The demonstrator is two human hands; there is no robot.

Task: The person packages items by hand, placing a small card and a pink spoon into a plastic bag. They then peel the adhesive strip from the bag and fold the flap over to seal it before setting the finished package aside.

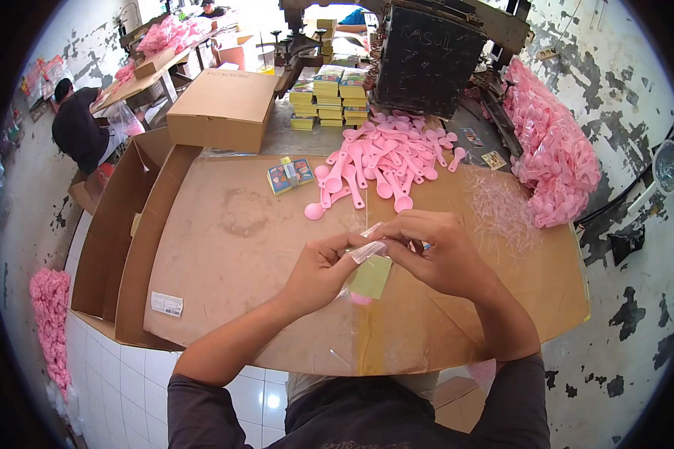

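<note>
Both hands meet over the middle of the cardboard-covered table. My left hand [314, 273] is closed, its thumb and fingers pinching the gathered end of a clear plastic bag [367, 253]. Pinching the same end from the other side is my right hand [438, 251], also closed. A yellow-green card [372, 279] hangs below the fingers, seemingly inside the bag, and a bit of pink [360, 298] shows under its lower edge. Beyond the hands lies a heap of pink measuring spoons [397, 161]. A banded stack of printed cards [290, 176] sits left of the heap.
Stacks of cards [329, 97] and a black metal box [427, 60] stand at the back. A closed carton [221, 108] is back left, above an open carton [112, 247]. Plastic strips [505, 209] and pink bagged goods [554, 157] lie right. Another person [79, 123] sits far left.
</note>
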